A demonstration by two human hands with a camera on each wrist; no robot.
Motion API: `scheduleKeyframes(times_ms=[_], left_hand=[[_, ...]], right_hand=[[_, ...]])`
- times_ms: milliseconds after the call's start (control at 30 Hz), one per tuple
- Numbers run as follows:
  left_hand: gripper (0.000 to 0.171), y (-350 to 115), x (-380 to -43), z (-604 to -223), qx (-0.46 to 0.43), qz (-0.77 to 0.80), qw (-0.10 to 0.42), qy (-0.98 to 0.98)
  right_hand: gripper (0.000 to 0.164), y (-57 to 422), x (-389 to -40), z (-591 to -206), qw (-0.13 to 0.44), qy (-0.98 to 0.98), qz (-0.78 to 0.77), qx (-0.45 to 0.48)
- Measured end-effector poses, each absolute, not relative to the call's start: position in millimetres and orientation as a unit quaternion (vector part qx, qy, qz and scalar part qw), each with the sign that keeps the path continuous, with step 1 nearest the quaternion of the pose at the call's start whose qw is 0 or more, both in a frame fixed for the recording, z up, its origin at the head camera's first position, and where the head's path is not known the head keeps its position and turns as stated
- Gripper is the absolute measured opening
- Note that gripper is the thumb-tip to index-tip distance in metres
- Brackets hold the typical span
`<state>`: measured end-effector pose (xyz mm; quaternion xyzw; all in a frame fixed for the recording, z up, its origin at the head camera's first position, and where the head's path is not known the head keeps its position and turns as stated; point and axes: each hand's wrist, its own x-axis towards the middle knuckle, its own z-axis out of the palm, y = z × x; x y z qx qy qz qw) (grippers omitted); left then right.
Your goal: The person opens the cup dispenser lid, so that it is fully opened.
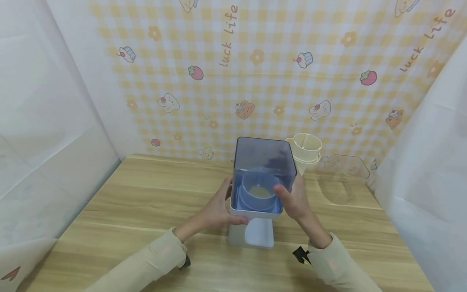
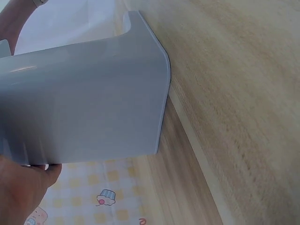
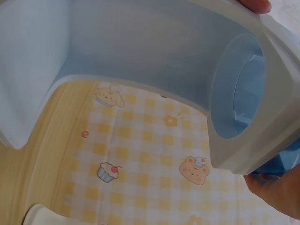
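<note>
A white dispenser stand (image 1: 259, 233) carries a see-through, blue-tinted square container (image 1: 264, 158) with a round collar inside. My left hand (image 1: 219, 207) grips the container's left side, its thumb along the lower front edge. On the other side my right hand (image 1: 295, 198) holds the container, thumb across the front corner. In the left wrist view, the smooth side of the stand (image 2: 93, 103) rises from a foot at the tabletop; whether it bears fully on the wood I cannot tell. The right wrist view shows a round hole in the stand's overhang (image 3: 229, 154).
A cream funnel-like cup (image 1: 306, 150) stands behind my right hand. To its right is a clear, colourless container (image 1: 344, 194). The wooden table (image 1: 146, 202) ends at a checked cloth backdrop (image 1: 219, 89), with white sheets (image 1: 47, 121) at both sides.
</note>
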<state>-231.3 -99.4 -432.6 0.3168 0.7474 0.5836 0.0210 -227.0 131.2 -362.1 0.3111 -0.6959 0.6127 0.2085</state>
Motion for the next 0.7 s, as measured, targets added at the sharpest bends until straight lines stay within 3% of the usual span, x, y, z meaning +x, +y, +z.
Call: scheduleKeyframes(times_ms=[133,700], left_hand=[[0.115,-98.8,-231.6,-433.6,0.317,0.582,0.018,0.749],[0.118,-98.0,-231.8,-433.4,0.317,0.584,0.013,0.747]], right_hand=[[0.094,131.1,-226.4,-364.0,0.206,-0.684,0.624,0.315],[0.085,131.5,-226.0,-372.7,0.222,-0.672,0.644,0.290]])
